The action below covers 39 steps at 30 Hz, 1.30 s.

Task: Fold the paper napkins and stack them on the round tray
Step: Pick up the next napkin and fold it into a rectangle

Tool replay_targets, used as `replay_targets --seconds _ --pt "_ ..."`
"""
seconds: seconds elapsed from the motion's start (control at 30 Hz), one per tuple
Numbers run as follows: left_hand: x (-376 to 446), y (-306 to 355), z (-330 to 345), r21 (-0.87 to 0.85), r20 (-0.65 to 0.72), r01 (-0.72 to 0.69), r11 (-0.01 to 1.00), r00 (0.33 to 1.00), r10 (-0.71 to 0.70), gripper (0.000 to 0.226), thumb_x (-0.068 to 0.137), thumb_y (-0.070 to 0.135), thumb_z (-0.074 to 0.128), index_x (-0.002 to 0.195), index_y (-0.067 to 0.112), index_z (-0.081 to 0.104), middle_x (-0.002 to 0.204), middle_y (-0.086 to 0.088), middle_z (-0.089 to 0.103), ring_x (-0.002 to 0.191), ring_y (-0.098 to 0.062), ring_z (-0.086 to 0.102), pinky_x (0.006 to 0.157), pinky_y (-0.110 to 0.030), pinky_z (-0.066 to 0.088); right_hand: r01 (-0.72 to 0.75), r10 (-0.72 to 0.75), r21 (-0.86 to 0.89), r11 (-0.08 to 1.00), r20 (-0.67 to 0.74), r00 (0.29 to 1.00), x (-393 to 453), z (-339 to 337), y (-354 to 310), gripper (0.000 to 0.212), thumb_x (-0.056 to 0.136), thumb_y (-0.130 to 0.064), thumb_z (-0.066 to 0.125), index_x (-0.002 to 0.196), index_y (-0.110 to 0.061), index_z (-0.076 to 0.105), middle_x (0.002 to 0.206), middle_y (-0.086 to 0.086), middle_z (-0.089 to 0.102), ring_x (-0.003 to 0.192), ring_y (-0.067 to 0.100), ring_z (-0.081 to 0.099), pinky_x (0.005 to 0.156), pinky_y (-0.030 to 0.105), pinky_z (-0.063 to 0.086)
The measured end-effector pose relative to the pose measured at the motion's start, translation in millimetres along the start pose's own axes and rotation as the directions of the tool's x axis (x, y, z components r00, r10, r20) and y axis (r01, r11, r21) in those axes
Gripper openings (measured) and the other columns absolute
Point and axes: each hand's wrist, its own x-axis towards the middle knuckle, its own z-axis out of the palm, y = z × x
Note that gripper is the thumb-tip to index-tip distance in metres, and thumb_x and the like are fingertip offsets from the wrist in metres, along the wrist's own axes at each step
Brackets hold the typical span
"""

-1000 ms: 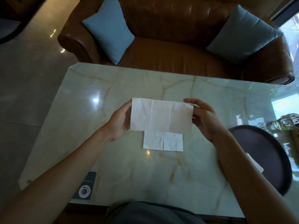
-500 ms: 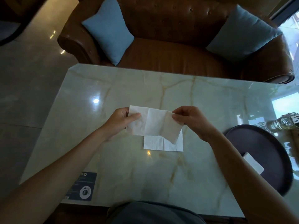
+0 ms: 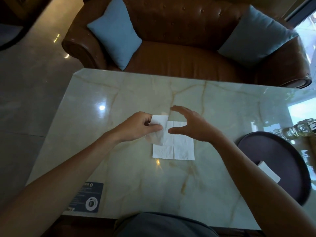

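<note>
My left hand (image 3: 138,127) pinches a white paper napkin (image 3: 159,128), folded narrow and hanging above the table. My right hand (image 3: 189,125) hovers just to its right with fingers and thumb spread, holding nothing. Under both hands a second white napkin (image 3: 177,146) lies flat on the marble table (image 3: 136,93). The dark round tray (image 3: 266,151) sits at the table's right edge with one folded napkin (image 3: 269,171) on it, partly hidden by my right forearm.
A glass bottle (image 3: 301,130) lies just behind the tray at the right edge. A dark card (image 3: 87,196) rests near the table's front left corner. A brown leather sofa (image 3: 179,53) with two blue cushions stands beyond the table.
The held napkin went from spread wide between both hands to folded narrow in my left hand. My right hand let go of it and opened beside it.
</note>
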Motion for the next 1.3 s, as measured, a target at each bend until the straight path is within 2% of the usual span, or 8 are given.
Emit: replay_targets --seconds 0.13,0.27,0.4,0.63,0.8,1.0,1.17,1.3 --pt "-6.9 0.9 -9.7 0.091 0.063 -0.001 0.996 0.998 -0.005 0.023 0.091 0.040 0.073 0.100 0.019 0.078 0.096 0.005 0.079 0.088 -0.012 0.075 0.085 -0.043 0.061 0.096 -0.094 -0.023 0.995 0.072 0.993 12.2 5.7 -10.5 0.061 0.090 -0.046 0.073 0.146 -0.034 0.051 0.158 -0.013 0.045 0.150 0.007 0.033 0.125 0.043 0.019" --pt "-15.7 -6.0 -20.3 0.096 0.089 0.028 0.995 0.995 -0.037 0.041 0.085 0.054 0.074 0.100 0.016 0.077 0.098 -0.005 0.078 0.094 -0.027 0.074 0.089 -0.057 0.056 0.117 -0.121 0.041 0.992 0.109 0.987 17.0 9.8 -19.4 0.037 0.091 -0.033 0.074 0.126 -0.024 0.069 0.135 -0.009 0.066 0.131 0.008 0.053 0.100 0.011 0.034" --pt "-21.1 -20.1 -29.4 0.105 0.061 0.042 0.994 0.997 -0.048 0.022 0.091 0.041 0.073 0.104 0.023 0.079 0.099 0.003 0.080 0.095 -0.021 0.075 0.092 -0.055 0.056 0.099 -0.112 0.118 0.988 0.105 0.988 18.6 11.0 -20.9 0.015 0.090 -0.029 0.074 0.100 -0.019 0.073 0.098 -0.005 0.074 0.094 0.015 0.068 0.082 0.032 0.054" --pt "-23.3 -18.9 -31.1 -0.013 0.052 0.036 0.999 0.998 -0.036 0.047 0.083 0.031 0.084 0.126 0.030 0.066 0.111 0.012 0.076 0.099 -0.006 0.074 0.093 -0.034 0.060 0.106 -0.107 0.016 0.994 0.163 0.981 19.7 11.4 -25.8 0.017 0.096 -0.027 0.066 0.100 -0.016 0.078 0.092 -0.005 0.075 0.086 0.011 0.067 0.077 0.028 0.051" --pt "-9.2 -4.0 -35.9 0.011 0.011 0.004 1.000 1.000 -0.004 0.057 0.077 0.038 0.087 0.130 0.032 0.064 0.109 0.009 0.074 0.098 -0.011 0.073 0.085 -0.029 0.061 0.110 -0.100 -0.043 0.993 0.194 0.976 20.5 3.6 -29.7 0.020 0.097 -0.029 0.062 0.102 -0.017 0.078 0.094 -0.009 0.073 0.087 0.008 0.067 0.077 0.026 0.053" --pt "4.2 3.6 -41.4 0.121 0.094 -0.014 0.993 0.996 0.003 0.010 0.086 0.033 0.079 0.094 0.027 0.078 0.088 0.005 0.077 0.080 -0.010 0.073 0.075 -0.039 0.061 0.094 -0.085 -0.044 0.995 0.173 0.981 18.4 -5.3 -26.3 0.022 0.098 -0.034 0.060 0.101 -0.020 0.077 0.090 -0.015 0.070 0.086 0.005 0.066 0.079 0.030 0.056" --pt "12.3 17.1 -28.3 0.282 0.140 -0.027 0.959 0.990 -0.013 0.025 0.087 0.056 0.071 0.103 0.038 0.076 0.093 0.012 0.072 0.087 -0.002 0.067 0.078 -0.025 0.052 0.092 -0.081 -0.054 0.994 0.185 0.979 18.4 -6.8 -29.8 0.023 0.098 -0.035 0.060 0.099 -0.022 0.078 0.086 -0.014 0.071 0.082 0.012 0.069 0.078 0.037 0.058" --pt "18.8 14.1 -18.3 0.332 0.154 -0.089 0.939 0.987 0.039 0.031 0.098 0.047 0.061 0.086 0.022 0.076 0.073 0.008 0.066 0.065 -0.002 0.056 0.067 -0.026 0.046 0.090 -0.077 -0.074 0.993 0.158 0.984 18.3 -8.2 -27.9 0.025 0.097 -0.034 0.060 0.096 -0.017 0.078 0.087 -0.006 0.072 0.082 0.017 0.068 0.074 0.037 0.055"
